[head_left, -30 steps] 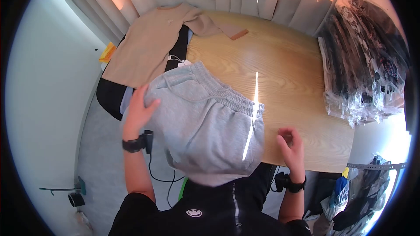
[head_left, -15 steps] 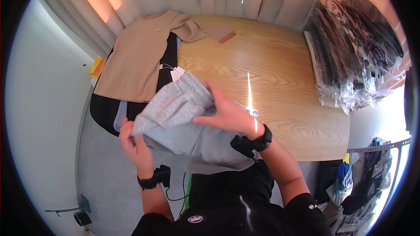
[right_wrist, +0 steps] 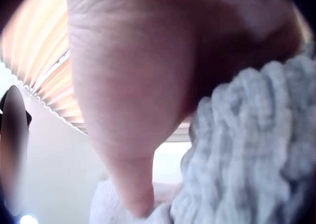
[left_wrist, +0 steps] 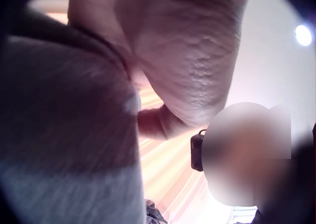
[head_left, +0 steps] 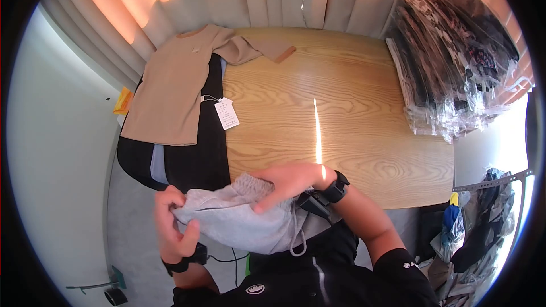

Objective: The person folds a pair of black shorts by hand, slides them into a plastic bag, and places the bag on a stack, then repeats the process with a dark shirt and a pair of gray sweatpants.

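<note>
Grey shorts (head_left: 233, 224) with a gathered elastic waistband (right_wrist: 242, 150) and a drawstring (head_left: 300, 241) are bunched in front of the person's body, at the table's near edge. At their left end, my left hand (head_left: 175, 224) grips the cloth with curled fingers, the thumb standing off toward the body. My right hand (head_left: 293, 182) lies across the waistband, its thumb on the near side of the cloth and its fingers over the far side, partly hidden. In the left wrist view, the grey cloth (left_wrist: 69, 130) fills the left side beside the palm.
A beige long-sleeved top (head_left: 170, 85) lies on black clothing (head_left: 199, 165) at the table's left, with a white tag (head_left: 227, 113) beside it. A stack of plastic-bagged garments (head_left: 455, 62) stands on the wooden table (head_left: 352, 119) at right. Bagged clothes (head_left: 483, 227) hang below a rail.
The right hand has come over from the right side of the table onto the waistband. The shorts, spread out before, are now bunched and lower, nearer the body; the white tag is uncovered.
</note>
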